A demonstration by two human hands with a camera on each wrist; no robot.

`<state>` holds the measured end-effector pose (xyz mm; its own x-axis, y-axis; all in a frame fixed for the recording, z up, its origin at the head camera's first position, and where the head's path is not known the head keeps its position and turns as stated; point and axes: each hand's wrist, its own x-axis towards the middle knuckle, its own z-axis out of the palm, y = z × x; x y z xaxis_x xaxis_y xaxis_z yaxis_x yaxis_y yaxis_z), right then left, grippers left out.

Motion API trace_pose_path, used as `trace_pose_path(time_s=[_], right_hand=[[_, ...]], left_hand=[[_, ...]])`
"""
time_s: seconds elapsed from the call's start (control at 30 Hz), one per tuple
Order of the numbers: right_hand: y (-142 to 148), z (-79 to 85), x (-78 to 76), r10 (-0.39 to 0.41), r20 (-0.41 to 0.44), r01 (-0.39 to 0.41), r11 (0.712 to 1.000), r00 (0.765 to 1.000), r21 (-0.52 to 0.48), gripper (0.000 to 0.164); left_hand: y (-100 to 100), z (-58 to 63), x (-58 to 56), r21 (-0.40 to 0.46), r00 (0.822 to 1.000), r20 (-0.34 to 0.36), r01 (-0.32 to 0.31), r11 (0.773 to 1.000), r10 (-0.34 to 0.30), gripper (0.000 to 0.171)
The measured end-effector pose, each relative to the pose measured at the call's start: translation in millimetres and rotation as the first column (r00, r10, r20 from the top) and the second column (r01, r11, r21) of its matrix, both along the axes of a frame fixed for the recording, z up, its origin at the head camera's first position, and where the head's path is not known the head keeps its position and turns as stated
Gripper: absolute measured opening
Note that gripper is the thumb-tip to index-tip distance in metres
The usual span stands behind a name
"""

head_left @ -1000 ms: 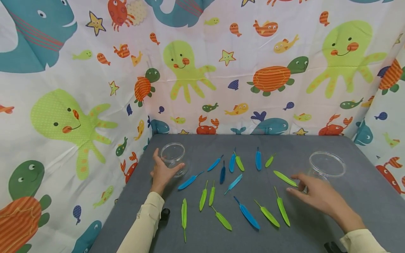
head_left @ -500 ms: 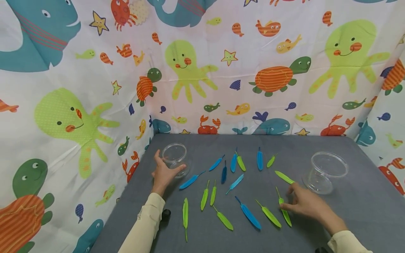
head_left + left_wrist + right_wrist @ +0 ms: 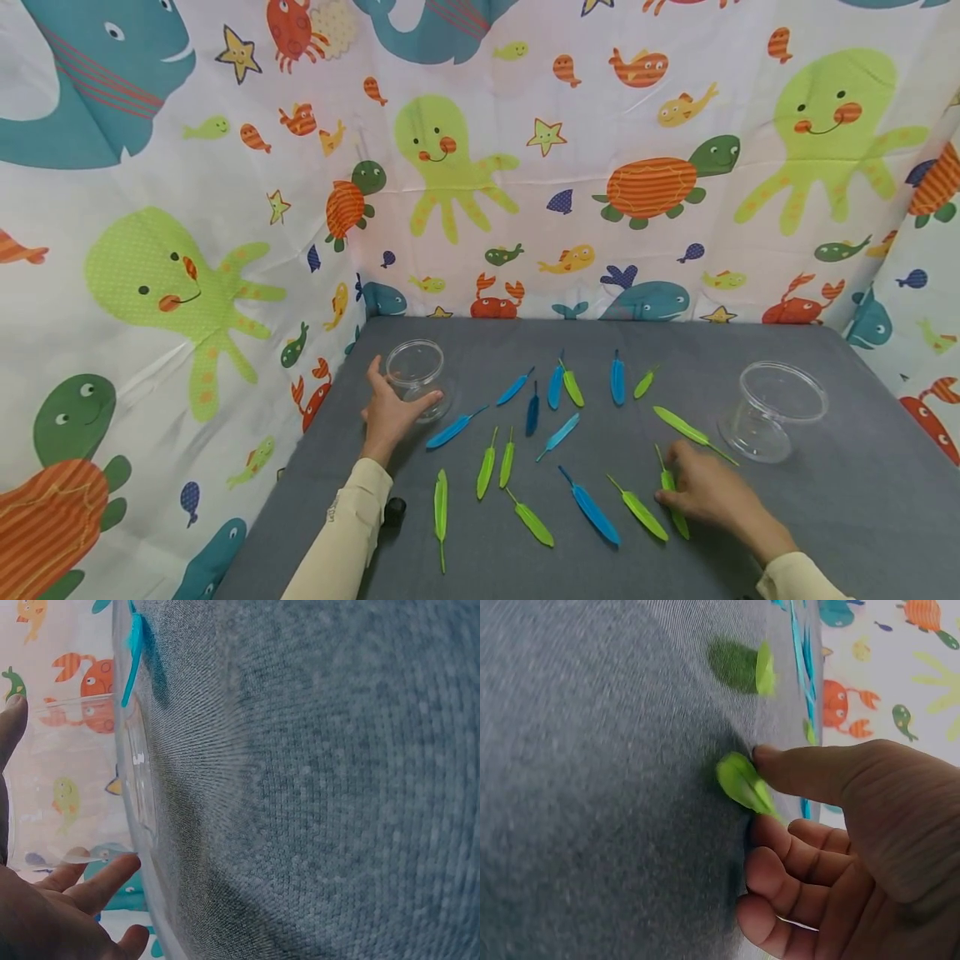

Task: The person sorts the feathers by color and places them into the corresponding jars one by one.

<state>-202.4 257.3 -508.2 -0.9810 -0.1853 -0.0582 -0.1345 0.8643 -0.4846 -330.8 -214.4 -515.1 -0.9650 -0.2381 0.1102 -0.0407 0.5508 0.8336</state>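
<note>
My left hand (image 3: 392, 417) holds a small clear cup (image 3: 415, 364) at the table's left, thumb on one side and fingers on the other. The left wrist view shows that cup's see-through wall (image 3: 75, 765) between thumb and fingers. On the right, my right hand (image 3: 716, 492) is down at a green feather (image 3: 667, 480), partly covering it. In the right wrist view the thumb and index fingertip lie on either side of this feather (image 3: 739, 780), with a gap between them. Another green feather (image 3: 686, 428) lies just beyond the hand.
A second clear cup (image 3: 757, 433) with a wide rim stands right of my right hand. Several blue feathers (image 3: 589, 508) and green feathers (image 3: 532, 521) lie scattered across the grey table (image 3: 600, 575). A sea-animal printed curtain (image 3: 495, 217) rises behind and beside it.
My right hand has moved left and toward me, from the farther green feather to the nearer one. My left hand stays on its cup. The view has shifted slightly.
</note>
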Motion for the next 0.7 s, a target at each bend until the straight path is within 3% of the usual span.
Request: trace_pose_path(time_s=[0.23,0.47,0.7], right_hand=[[-3.7,0.5,3.6,0.012,0.001,-0.012,0.999,1.000,-0.041,0.049],[-8.8,8.0,4.4,-0.074,0.077,0.072,0.997,0.994,0.019,0.058],[-11.0,2.4,5.9,-0.070,0.093,0.076,0.995,0.993,-0.067,0.052]], left_hand=[[0.7,0.1,1.1,0.007,1.000,-0.006,0.001,1.000,-0.001,0.128],[1.1,0.6,0.9,0.000,1.000,-0.002,-0.010,1.000,0.010,0.127],[2.7,0.9,1.0,-0.006,1.000,-0.005,-0.013,1.000,0.013,0.127]])
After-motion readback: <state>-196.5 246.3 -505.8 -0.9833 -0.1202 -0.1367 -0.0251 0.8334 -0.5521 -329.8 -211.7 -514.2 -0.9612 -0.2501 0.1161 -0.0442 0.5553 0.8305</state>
